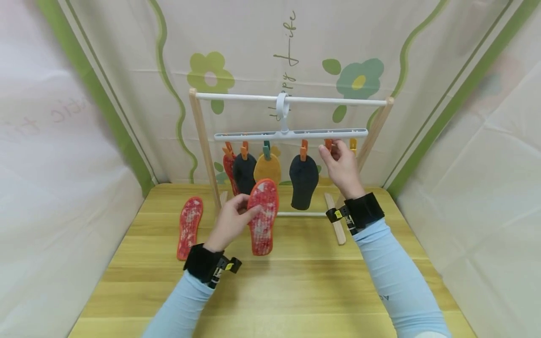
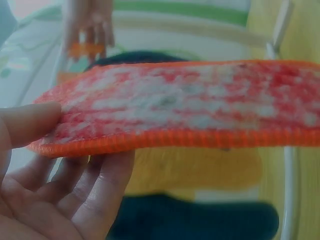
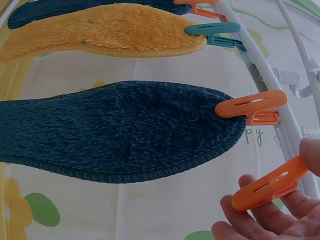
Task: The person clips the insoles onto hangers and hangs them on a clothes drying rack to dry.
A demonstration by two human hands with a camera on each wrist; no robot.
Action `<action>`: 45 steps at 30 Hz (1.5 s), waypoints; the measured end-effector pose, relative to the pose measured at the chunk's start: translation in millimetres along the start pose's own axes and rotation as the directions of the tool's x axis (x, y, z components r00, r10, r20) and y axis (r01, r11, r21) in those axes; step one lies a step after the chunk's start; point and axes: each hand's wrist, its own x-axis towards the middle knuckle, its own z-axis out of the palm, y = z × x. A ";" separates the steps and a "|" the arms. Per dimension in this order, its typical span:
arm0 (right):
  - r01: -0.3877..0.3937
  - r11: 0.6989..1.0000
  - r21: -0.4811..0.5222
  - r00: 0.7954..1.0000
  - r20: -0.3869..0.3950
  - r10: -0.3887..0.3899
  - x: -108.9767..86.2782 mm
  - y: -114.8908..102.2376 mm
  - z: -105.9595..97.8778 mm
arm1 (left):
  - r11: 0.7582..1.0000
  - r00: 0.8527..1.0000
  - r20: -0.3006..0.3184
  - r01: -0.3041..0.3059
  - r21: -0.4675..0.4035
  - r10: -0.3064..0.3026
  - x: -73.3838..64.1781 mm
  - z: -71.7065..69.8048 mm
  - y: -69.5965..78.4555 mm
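Note:
My left hand (image 1: 230, 223) pinches a red-and-white fuzzy insole (image 1: 264, 220) with orange edging, thumb on its near face and fingers behind, in front of the hanging insoles. My right hand (image 1: 344, 171) is raised to the right part of a hanger bar (image 1: 249, 136), holding an orange clothes peg (image 3: 267, 185) between thumb and fingers; nothing hangs from that peg. Beside it, a dark blue insole (image 3: 125, 130) hangs from another orange peg (image 3: 252, 103). Farther left hang a yellow insole (image 1: 267, 169) from a teal peg (image 1: 266, 149), another dark insole (image 1: 244, 173) and a red one (image 1: 228, 169).
A wooden-sided rack (image 1: 200, 136) with a white top rail (image 1: 236, 97) carries the hanger. One more red insole (image 1: 190, 227) lies on the wood-grain table (image 1: 296, 291) at left. A yellow peg (image 1: 353, 144) hangs at the bar's right end. Patterned cloth walls surround the table.

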 end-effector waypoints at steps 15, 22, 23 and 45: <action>-0.025 0.997 0.067 0.998 0.056 0.021 2.2 -3.3 -3.4 | 0.990 0.993 0.112 0.058 -0.128 -0.044 42.8 71.7 10.6; -0.022 0.998 0.067 0.997 0.081 0.016 3.4 -1.6 -4.2 | 0.984 0.988 0.131 0.103 -0.144 -0.084 60.4 88.0 15.5; -0.023 0.997 0.069 0.996 0.083 0.017 3.3 -1.8 -4.4 | 0.983 0.987 0.134 0.105 -0.150 -0.085 62.4 89.7 16.7; -0.026 0.998 0.057 0.998 0.050 0.023 3.6 -4.8 0.3 | 0.989 0.989 0.128 0.088 -0.118 -0.073 89.0 112.2 13.5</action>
